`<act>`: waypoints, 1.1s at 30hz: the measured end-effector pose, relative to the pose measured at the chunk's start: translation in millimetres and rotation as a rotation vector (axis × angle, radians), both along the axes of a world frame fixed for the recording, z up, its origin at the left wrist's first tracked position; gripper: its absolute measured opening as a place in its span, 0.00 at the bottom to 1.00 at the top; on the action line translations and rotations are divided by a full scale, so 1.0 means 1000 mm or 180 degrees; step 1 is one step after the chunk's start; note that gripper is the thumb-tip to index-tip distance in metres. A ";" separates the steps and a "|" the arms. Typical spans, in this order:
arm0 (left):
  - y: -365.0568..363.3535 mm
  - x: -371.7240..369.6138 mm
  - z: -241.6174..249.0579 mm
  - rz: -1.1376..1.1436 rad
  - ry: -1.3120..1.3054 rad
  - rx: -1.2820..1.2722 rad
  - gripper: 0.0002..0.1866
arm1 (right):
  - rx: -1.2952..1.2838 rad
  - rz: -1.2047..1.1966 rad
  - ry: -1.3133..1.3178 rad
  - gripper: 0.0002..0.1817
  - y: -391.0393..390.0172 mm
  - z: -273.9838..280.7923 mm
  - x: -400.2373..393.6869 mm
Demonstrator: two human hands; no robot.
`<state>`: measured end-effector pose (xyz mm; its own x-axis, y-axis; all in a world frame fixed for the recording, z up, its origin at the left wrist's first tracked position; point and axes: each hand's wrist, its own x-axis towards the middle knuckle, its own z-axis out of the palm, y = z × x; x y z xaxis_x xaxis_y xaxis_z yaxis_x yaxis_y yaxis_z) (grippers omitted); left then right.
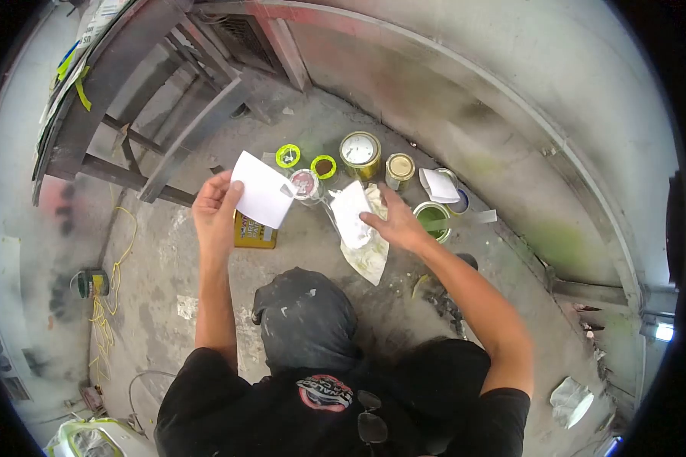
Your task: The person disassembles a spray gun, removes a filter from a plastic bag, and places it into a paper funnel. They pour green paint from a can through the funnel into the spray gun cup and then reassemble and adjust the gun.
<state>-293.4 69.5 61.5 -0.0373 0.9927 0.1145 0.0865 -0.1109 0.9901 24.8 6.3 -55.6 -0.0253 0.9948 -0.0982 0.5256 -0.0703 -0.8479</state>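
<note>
Fingers (238, 187) of the left hand (213, 207) pinch a white sheet (263, 190), while those of the right hand (399, 221) grip a white piece (351, 215), stained cloth (367, 260) just beside them, and a careless sweep could tip the green-filled can (432, 203) (strip (476, 217) jutting out) to their right.

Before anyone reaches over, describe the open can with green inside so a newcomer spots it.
Start at the long wall and follow the cluster of cans before it towards its right-hand end. There, just beyond the right hand, sits the open can. Unlike its nearest neighbours, it shows green inside, with a pale strip jutting rightward.
</note>
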 end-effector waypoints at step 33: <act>-0.038 0.310 0.026 -0.3576 0.0045 -0.0554 0.17 | 0.2196 -0.1523 -0.1352 0.09 -0.161 0.139 0.172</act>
<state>16.7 31.9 87.1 0.8841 0.4661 -0.0349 0.0361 0.0062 0.9993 197.0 -154.4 82.9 0.3039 0.7320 0.6098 0.8456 0.0876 -0.5266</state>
